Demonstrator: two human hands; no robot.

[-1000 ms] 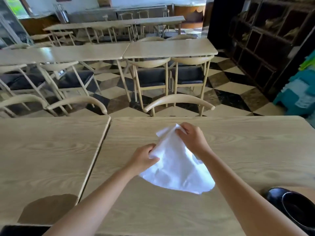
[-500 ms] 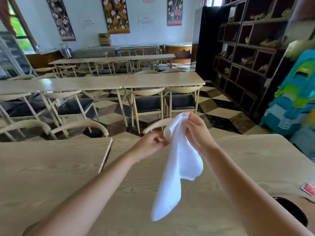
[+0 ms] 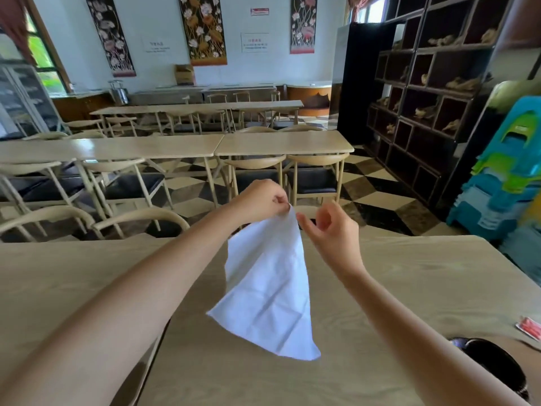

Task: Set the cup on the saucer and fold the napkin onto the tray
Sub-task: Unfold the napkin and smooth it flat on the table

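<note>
A white napkin hangs in the air over the wooden table, spread into a wide triangle. My left hand pinches its top corner. My right hand is just to the right of that corner, thumb and forefinger apart, the thumb tip at the cloth's edge without gripping it. A black piece of crockery shows at the bottom right, partly hidden behind my right forearm; I cannot tell cup from saucer. No tray is in view.
A small red packet lies near the table's right edge. A second table adjoins on the left with a narrow gap. Curved-back chairs stand past the far edge. Dark shelving and stacked plastic stools fill the right side.
The napkin was lifted off the table and has fanned out wider. My right hand has let go of its top and moved slightly right; my left hand keeps the corner.
</note>
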